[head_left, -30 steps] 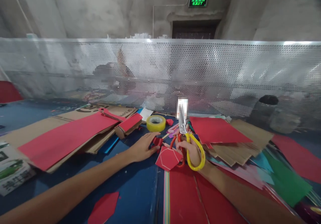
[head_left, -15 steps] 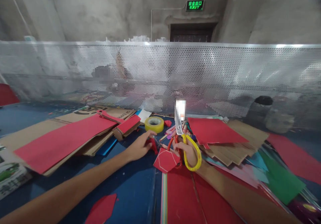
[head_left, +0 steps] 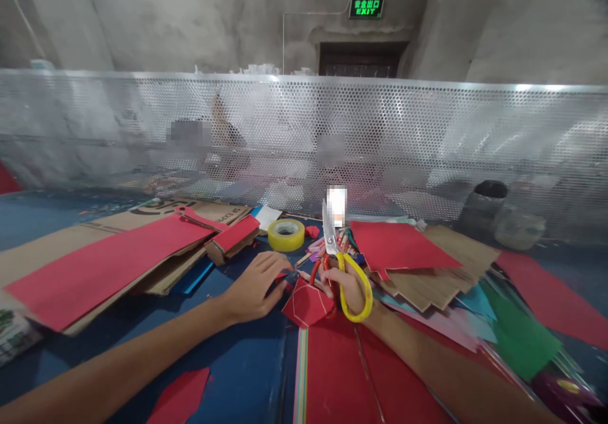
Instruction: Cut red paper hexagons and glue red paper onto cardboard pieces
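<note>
My right hand (head_left: 351, 284) holds scissors (head_left: 331, 240) with one yellow and one red handle, blades pointing up and away. A thin pencil-like stick (head_left: 310, 278) sticks out from that hand to the left. Below it is a red paper piece (head_left: 308, 302) with a pale many-sided outline; what holds it up is hidden. My left hand (head_left: 256, 284) has thumb and fingers curved around a small dark item (head_left: 291, 277) at the stick's tip, too small to name. Some red shows between those fingers.
Yellow tape roll (head_left: 285, 245) stands beyond my left hand. Red sheet on cardboard (head_left: 114, 256) lies left; another red sheet (head_left: 399, 246) and coloured papers lie right. Red paper (head_left: 332, 373) lies in front, with a scrap (head_left: 183, 395) to its left. A perforated metal screen (head_left: 266, 139) closes the back.
My left hand has turned so its back shows more, and its fingers bend over the small dark item. My right hand still holds the scissors. The whole view has shifted slightly.
</note>
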`<state>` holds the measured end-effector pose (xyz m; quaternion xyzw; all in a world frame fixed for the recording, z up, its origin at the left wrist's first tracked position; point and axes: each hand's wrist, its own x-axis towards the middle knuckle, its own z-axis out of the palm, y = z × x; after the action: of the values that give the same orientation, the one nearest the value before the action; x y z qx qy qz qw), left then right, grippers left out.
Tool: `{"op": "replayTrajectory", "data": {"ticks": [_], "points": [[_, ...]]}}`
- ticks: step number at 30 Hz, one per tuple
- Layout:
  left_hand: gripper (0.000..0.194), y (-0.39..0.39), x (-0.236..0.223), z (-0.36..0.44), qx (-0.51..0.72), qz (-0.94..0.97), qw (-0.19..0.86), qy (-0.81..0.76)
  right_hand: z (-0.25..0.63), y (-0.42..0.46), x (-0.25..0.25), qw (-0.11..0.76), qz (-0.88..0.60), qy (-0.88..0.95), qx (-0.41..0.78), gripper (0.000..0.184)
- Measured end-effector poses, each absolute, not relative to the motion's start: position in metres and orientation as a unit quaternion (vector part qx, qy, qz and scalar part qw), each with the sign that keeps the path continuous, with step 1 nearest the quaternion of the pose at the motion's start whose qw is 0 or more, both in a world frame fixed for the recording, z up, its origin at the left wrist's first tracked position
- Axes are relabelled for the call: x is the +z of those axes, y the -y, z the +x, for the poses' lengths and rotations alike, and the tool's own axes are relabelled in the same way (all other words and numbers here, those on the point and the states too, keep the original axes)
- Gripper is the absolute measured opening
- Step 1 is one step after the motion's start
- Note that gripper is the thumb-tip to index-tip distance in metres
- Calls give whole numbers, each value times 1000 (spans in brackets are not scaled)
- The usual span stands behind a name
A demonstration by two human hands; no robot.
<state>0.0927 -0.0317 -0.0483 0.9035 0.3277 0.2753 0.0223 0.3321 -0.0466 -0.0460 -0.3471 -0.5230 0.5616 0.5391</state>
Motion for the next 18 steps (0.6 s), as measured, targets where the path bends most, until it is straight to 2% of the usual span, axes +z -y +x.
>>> {"op": "replayTrajectory", "data": {"ticks": [6, 11, 14, 16, 18], "points": [[30, 42, -48, 98, 242, 909, 145, -307, 334, 46, -46, 512, -313, 525, 604, 25], [57, 35, -51, 98, 249, 889, 213, -321, 333, 44, -47, 525, -290, 524, 605, 35], [64, 34, -49, 98, 239, 875, 284, -310, 333, 43, -50, 522, -290, 520, 611, 35], [56, 33, -48, 96, 252, 857, 336, -299, 333, 43, -51, 512, -297, 513, 622, 35], [39, 30, -48, 93, 295, 826, 383, -290, 333, 43, -53, 506, -295, 511, 628, 37]]}}
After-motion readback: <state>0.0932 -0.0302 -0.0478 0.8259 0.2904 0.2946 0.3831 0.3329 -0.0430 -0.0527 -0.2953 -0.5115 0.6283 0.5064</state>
